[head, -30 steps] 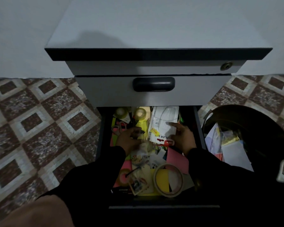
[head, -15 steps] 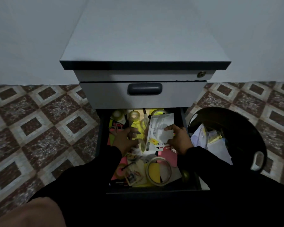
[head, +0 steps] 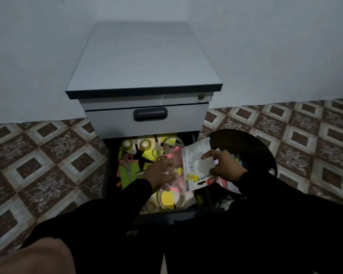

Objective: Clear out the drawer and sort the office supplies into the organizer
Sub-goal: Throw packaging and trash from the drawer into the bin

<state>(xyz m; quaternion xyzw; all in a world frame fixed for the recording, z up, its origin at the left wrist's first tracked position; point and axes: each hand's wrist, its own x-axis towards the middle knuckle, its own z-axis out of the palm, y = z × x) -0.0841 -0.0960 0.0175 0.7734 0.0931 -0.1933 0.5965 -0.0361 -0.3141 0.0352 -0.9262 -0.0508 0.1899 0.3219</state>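
Head camera is looking down as the right hand [head: 225, 167] is pinching a white packet [head: 198, 164] by its edge, lifted over the right side of the open drawer [head: 110, 165]; upside-down printing on the packet reads "PLER S", the rest hidden. Left of the packet, the left hand [head: 158, 175] is curling its fingers around a clear plastic bag [head: 173, 171]. Beneath the hands, the drawer is holding tape rolls [head: 145, 144], scissors [head: 127, 165] and yellow, green and pink papers. Right of the drawer, a dark round bin [head: 253, 147] is sitting on the patterned tile floor [head: 48, 155]. Above the drawer, the grey cabinet [head: 145, 62] is standing against a pale wall [head: 38, 46].
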